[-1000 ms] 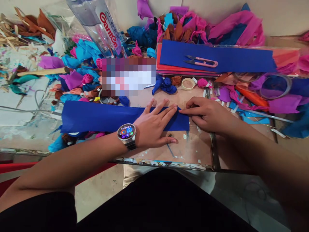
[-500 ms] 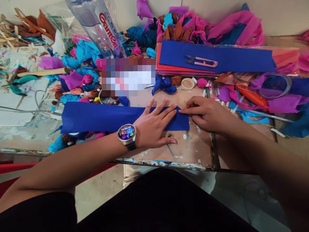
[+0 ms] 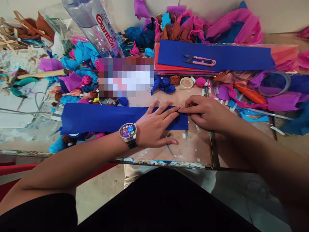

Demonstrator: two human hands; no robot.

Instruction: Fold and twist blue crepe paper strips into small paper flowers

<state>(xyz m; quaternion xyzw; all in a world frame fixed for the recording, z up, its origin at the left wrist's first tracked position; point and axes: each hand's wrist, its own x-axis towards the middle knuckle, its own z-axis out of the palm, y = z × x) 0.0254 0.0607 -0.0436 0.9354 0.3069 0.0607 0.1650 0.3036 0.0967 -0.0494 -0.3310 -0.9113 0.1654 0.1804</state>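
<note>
A long dark blue strip (image 3: 103, 117) lies flat across the board at the table's front. My left hand (image 3: 156, 124), with a watch on its wrist, rests flat on the strip's right part, fingers spread. Just to its right is my right hand (image 3: 202, 112), fingers curled, its index fingertip touching the strip's upper edge beside the left fingertips. Whether a small bit is pinched there is hidden. Behind them, pink thread snips (image 3: 200, 60) lie on another blue strip (image 3: 243, 58), which sits on a red packet (image 3: 287, 59).
A water bottle (image 3: 96, 29) leans at the back left. A tape roll (image 3: 187, 83) and a larger clear roll (image 3: 274, 84) lie behind my right hand. Coloured crumpled pieces (image 3: 83, 54) and a wooden stick (image 3: 43, 73) cover the left side.
My left fingertips have shifted very slightly right, closer to my right index fingertip. The view has moved a little; the strip lies as before.
</note>
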